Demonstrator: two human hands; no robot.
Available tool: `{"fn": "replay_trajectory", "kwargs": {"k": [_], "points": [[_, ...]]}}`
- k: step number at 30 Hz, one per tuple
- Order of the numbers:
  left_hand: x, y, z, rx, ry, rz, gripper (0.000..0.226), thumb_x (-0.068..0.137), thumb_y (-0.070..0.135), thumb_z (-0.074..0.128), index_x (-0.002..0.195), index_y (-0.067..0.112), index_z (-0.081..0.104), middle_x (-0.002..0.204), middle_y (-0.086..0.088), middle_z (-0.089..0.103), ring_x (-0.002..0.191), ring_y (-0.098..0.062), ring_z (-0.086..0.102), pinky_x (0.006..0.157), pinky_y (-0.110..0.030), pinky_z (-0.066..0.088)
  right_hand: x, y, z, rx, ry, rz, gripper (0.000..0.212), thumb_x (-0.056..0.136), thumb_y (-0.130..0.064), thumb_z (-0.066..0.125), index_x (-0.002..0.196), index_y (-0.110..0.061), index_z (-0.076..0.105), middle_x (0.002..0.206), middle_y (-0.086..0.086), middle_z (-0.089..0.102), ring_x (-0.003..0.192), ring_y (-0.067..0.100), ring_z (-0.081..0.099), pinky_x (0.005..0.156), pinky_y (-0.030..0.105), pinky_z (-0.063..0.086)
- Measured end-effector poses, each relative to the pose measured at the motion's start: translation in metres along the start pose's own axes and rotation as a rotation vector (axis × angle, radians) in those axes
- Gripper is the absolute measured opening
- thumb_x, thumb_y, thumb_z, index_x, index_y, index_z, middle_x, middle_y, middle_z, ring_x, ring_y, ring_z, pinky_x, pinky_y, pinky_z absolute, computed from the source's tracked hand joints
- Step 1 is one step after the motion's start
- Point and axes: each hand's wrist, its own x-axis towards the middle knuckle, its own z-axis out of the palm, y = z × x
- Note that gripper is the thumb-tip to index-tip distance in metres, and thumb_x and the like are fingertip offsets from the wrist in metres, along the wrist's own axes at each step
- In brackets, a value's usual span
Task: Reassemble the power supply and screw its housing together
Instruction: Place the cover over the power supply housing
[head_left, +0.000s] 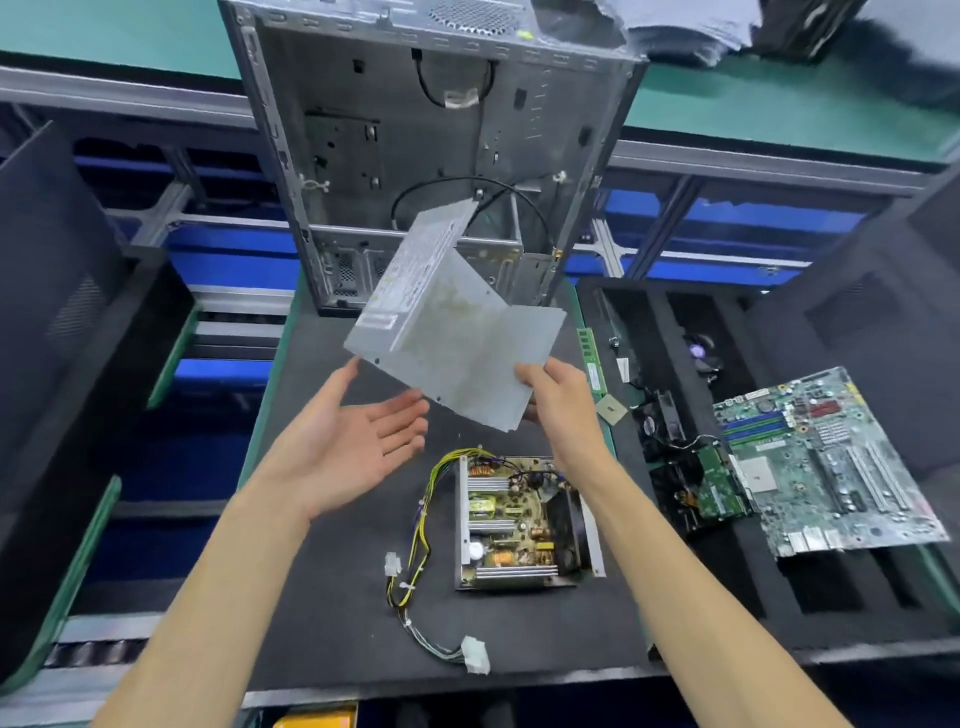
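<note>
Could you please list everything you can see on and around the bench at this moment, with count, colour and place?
housing cover: one, grey bent sheet metal, held in the air above the mat.
power supply base: one, open, board and fan exposed, on the black mat.
wire harness: one bundle, yellow and black, white plugs, left of the base.
computer case: one, grey, open, behind the mat.
motherboard: one, green, on the right tray.
memory stick: one, green, at the mat's right edge.
left hand: open, palm up, under the cover.
right hand: pinches the cover's lower corner.
</note>
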Motion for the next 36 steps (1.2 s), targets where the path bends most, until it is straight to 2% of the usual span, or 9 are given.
{"fn": "replay_trajectory", "kwargs": {"k": [5,9,12,14,18,22,26,31,36], "points": [[-0.013,-0.018,0.035,-0.062,-0.017,0.035,0.049,0.085,0.046,0.065,0.093,-0.001,0.074,0.088,-0.009,0.068,0.067,-0.021,0.066,0.06,-0.028,0.059,-0.013,0.007,-0.027,0.031,-0.014,-0.022,0.019,0.101,-0.015,0.053,0.1,-0.01,0.071,0.097,-0.004,0.077,0.091,0.011,0.072,0.081,0.042,0.06],[-0.023,-0.036,0.055,-0.13,-0.032,0.015,0.035,0.094,0.032,0.057,0.106,0.001,0.068,0.089,-0.009,0.066,0.066,-0.021,0.067,0.056,-0.027,0.058,-0.018,0.012,-0.047,0.102,-0.046,-0.023,0.023,0.105,-0.01,0.049,0.094,-0.018,0.068,0.084,-0.016,0.076,0.08,0.002,0.071,0.068,0.023,0.059],[-0.028,-0.049,0.065,-0.142,-0.088,0.029,0.038,0.084,0.015,0.067,0.12,0.002,0.068,0.114,-0.013,0.072,0.096,-0.026,0.074,0.077,-0.035,0.064,-0.02,0.011,-0.064,0.237,-0.093,0.02,0.023,0.108,-0.02,0.044,0.096,-0.018,0.064,0.081,-0.009,0.072,0.082,0.009,0.067,0.076,0.026,0.054],[-0.03,-0.057,0.069,-0.132,-0.14,0.055,0.069,0.067,0.0,0.085,0.131,0.001,0.061,0.132,-0.015,0.066,0.122,-0.024,0.065,0.098,-0.038,0.054,-0.02,0.012,-0.073,0.317,-0.144,0.05,0.03,0.111,-0.03,0.036,0.107,-0.019,0.065,0.094,-0.002,0.072,0.093,0.015,0.066,0.089,0.036,0.055],[-0.034,-0.064,0.076,-0.022,-0.145,0.107,0.071,0.07,0.004,0.085,0.134,-0.005,0.056,0.14,-0.018,0.06,0.13,-0.025,0.059,0.104,-0.037,0.05,-0.021,0.014,-0.098,0.296,-0.112,0.055,0.059,0.113,-0.032,0.026,0.086,-0.024,0.078,0.088,-0.008,0.079,0.101,0.015,0.068,0.076,0.026,0.06],[-0.03,-0.067,0.071,0.096,-0.041,0.218,0.045,0.088,0.013,0.058,0.13,-0.004,0.062,0.132,-0.016,0.066,0.118,-0.023,0.067,0.087,-0.032,0.061,-0.019,0.018,-0.123,0.223,-0.099,0.087,0.058,0.111,-0.043,0.03,0.103,-0.011,0.078,0.097,0.009,0.077,0.089,0.023,0.07,0.086,0.043,0.056],[-0.03,-0.077,0.06,0.415,-0.002,0.323,0.037,0.091,0.017,0.056,0.119,0.0,0.072,0.135,-0.017,0.064,0.114,-0.023,0.066,0.087,-0.032,0.061,-0.019,0.021,-0.128,0.307,-0.221,0.127,0.064,0.108,-0.052,0.032,0.1,-0.009,0.079,0.082,0.007,0.074,0.063,0.013,0.067,0.058,0.024,0.053],[-0.031,-0.103,0.045,0.665,0.009,0.331,0.029,0.093,0.021,0.064,0.115,0.004,0.07,0.102,-0.015,0.063,0.093,-0.024,0.053,0.083,-0.033,0.051,-0.026,0.025,-0.121,0.305,-0.281,0.118,0.056,0.105,-0.054,0.04,0.116,-0.007,0.069,0.094,0.015,0.07,0.079,0.027,0.062,0.068,0.034,0.049],[-0.029,-0.116,0.041,0.667,0.036,0.327,0.017,0.094,0.02,0.065,0.098,0.005,0.071,0.079,-0.008,0.046,0.072,-0.014,0.049,0.072,-0.025,0.056,-0.029,0.033,-0.113,0.226,-0.259,0.098,0.028,0.102,-0.023,0.056,0.117,-0.005,0.069,0.113,0.022,0.073,0.091,0.033,0.062,0.076,0.043,0.045]]}}
